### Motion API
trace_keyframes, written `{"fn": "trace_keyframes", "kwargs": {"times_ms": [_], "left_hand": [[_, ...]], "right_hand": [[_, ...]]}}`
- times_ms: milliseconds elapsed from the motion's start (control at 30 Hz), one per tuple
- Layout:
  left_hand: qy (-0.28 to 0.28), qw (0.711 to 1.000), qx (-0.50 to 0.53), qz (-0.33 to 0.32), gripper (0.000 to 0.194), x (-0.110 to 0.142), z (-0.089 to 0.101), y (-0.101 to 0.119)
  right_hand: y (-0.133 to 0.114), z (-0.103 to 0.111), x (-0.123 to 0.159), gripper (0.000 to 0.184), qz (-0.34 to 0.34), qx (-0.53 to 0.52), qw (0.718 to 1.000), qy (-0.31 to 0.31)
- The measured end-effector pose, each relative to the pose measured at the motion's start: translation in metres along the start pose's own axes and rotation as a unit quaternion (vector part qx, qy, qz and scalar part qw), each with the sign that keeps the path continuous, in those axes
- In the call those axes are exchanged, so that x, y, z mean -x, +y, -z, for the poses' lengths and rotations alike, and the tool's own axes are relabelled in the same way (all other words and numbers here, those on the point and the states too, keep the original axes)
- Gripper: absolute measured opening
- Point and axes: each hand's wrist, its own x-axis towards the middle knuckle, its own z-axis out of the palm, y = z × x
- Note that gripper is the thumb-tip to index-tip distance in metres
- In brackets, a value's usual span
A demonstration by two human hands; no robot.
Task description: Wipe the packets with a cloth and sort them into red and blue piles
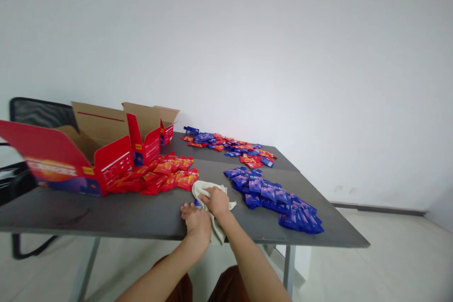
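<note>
White cloth on near edge of gray table, part hanging over. Right hand on top, fingers bent into it; whether they pinch, cannot tell. Left hand just beside, fingertips slightly spread, a sliver of blue packet showing between hands. Red packets and open boxes leftward; blue packets rightward; mixed pile beyond.

A dark table carries boxes, packets, cloth.
</note>
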Motion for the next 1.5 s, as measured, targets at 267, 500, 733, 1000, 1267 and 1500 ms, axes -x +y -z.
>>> {"fn": "trace_keyframes", "kwargs": {"times_ms": [267, 500, 733, 1000, 1267, 1500], "left_hand": [[0.023, 0.997, 0.069, 0.035, 0.049, 0.006, -0.005, 0.0], [0.129, 0.98, 0.144, -0.057, 0.051, 0.012, -0.022, -0.034], [0.098, 0.972, 0.161, -0.138, 0.063, -0.003, -0.015, -0.065], [0.079, 0.976, 0.148, -0.141, 0.067, -0.015, -0.027, -0.068], [0.12, 0.968, 0.157, -0.153, 0.061, -0.017, -0.027, -0.07], [0.133, 0.961, 0.192, -0.149, 0.06, -0.019, -0.032, -0.072]], "right_hand": [[0.009, 0.002, 0.008, 0.036, 0.043, -0.043, 0.998, -0.03], [0.012, -0.001, 0.012, 0.035, 0.055, -0.063, 0.996, -0.02], [0.005, -0.002, 0.009, 0.038, 0.013, -0.048, 0.999, 0.004], [0.015, -0.003, -0.02, 0.044, -0.029, -0.038, 0.999, 0.003], [0.033, 0.002, -0.021, 0.033, 0.136, -0.135, 0.977, -0.089], [0.044, -0.013, -0.041, 0.038, 0.163, -0.161, 0.97, -0.086]]}}
